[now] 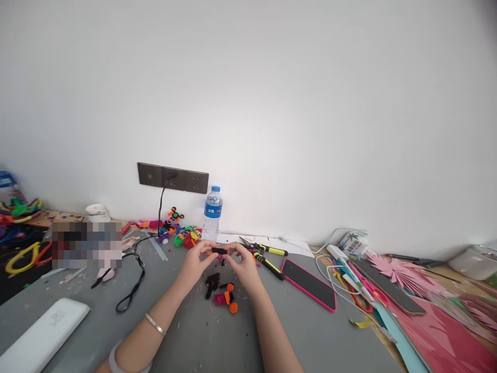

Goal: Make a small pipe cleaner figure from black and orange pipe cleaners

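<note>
I held a short black fuzzy stick level above the grey tabletop, pinched at each end between my fingertips, its left end in my left hand and its right end in my right hand. It looked thin, dark and straight. Just below it on the table lay a small black fuzzy piece and, touching it, a pink and orange fuzzy bundle.
</note>
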{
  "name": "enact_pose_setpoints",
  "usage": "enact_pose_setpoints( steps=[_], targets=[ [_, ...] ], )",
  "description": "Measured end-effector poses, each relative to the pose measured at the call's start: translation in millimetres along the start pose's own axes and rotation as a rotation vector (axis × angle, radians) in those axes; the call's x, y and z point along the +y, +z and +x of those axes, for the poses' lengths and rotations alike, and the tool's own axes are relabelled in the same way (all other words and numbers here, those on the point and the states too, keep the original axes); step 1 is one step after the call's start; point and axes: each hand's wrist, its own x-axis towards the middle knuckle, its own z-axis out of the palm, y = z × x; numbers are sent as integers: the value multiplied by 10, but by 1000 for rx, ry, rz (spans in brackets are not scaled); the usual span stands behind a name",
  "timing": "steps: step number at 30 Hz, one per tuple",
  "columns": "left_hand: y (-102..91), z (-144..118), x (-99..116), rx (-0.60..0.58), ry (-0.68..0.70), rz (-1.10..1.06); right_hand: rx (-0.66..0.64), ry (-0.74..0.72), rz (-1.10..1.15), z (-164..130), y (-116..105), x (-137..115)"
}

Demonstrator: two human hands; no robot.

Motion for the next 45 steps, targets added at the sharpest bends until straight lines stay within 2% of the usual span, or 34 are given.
enact_pose_setpoints(
  steps=[11, 18, 27, 33, 41, 45],
  targets=[
    [-3, 29, -62, 89, 23, 1, 72, -27, 41, 14, -15, -12],
    [0, 24, -89, 64, -35, -48, 77, 17, 45, 19, 7, 2],
    [7, 21, -111, 104, -89, -90, 80, 111, 115, 22, 28, 9],
    [13, 11, -96, 99, -82, -83, 82, 199, 234, 29, 42, 60],
    [0, 22, -67, 68, -62, -63, 122, 199, 222, 30, 45, 89],
    [10, 18, -91, 94, -34, -46, 84, 166, 216, 24, 46, 59]
  ],
)
